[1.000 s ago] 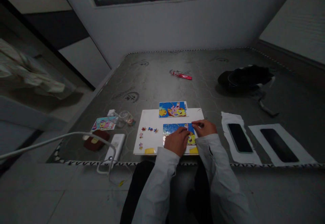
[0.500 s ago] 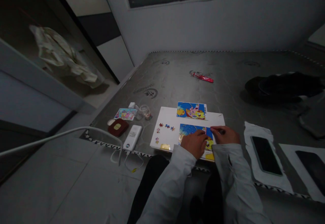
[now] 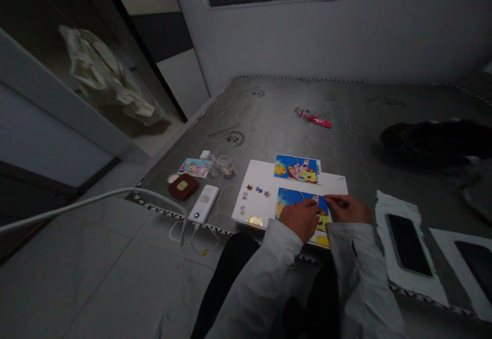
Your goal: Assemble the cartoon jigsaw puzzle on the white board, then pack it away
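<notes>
A partly covered blue and yellow cartoon jigsaw puzzle (image 3: 295, 194) lies on a white board (image 3: 255, 170). My left hand (image 3: 302, 218) rests over its lower middle, fingers loosely bent and apart, touching the picture. At the puzzle's right edge is my right hand (image 3: 350, 209), thumb and fingers pinched together; whatever is between them is too small to make out. Just beyond the puzzle lies a matching picture card (image 3: 298, 169). Several loose jigsaw pieces (image 3: 260, 190) are scattered on the board's left side, and a gold-coloured patch (image 3: 254, 220) shows near its front edge.
Left of the board are a white power bank (image 3: 204, 203) with a cable, a brown case (image 3: 183, 187), a small clear tub (image 3: 226, 167) and a cartoon card (image 3: 195, 167). A phone (image 3: 408, 244) lies right, on white paper. Farther back is a red wrapper (image 3: 313, 119).
The whole view has shifted slightly, so things sit a little farther right. Both hands stay at the puzzle, with only slight finger movement at its right edge.
</notes>
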Demonstrator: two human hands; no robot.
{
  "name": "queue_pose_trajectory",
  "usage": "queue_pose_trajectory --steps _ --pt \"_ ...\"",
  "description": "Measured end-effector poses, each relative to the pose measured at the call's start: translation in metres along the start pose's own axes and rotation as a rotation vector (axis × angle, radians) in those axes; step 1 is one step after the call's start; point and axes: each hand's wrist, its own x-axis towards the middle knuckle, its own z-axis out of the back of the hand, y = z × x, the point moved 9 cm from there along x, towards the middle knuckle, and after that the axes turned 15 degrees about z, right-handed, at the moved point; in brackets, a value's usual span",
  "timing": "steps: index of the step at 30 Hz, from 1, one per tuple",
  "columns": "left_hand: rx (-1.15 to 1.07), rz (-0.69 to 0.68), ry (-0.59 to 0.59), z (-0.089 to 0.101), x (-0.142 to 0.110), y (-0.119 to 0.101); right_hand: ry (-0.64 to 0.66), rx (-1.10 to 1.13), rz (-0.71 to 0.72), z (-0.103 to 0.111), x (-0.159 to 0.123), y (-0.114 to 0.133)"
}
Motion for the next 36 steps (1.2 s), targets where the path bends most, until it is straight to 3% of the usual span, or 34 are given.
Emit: queue_pose_trajectory --steps 21,27,30,36 --pt "0.000 0.018 0.022 -0.004 0.001 0.001 -0.053 0.093 -0.045 -0.006 -0.007 -0.012" --pt "-0.022 0.006 0.004 0.007 0.002 -0.005 -0.070 0.115 -0.035 -0.002 -0.006 -0.007" --pt "-0.028 0.094 -0.050 0.023 0.004 0.006 -0.060 0.115 -0.040 -0.002 -0.006 -0.007" --pt "0.038 0.363 -0.114 0.057 0.004 0.059 -0.021 0.090 -0.038 0.000 -0.003 -0.003"
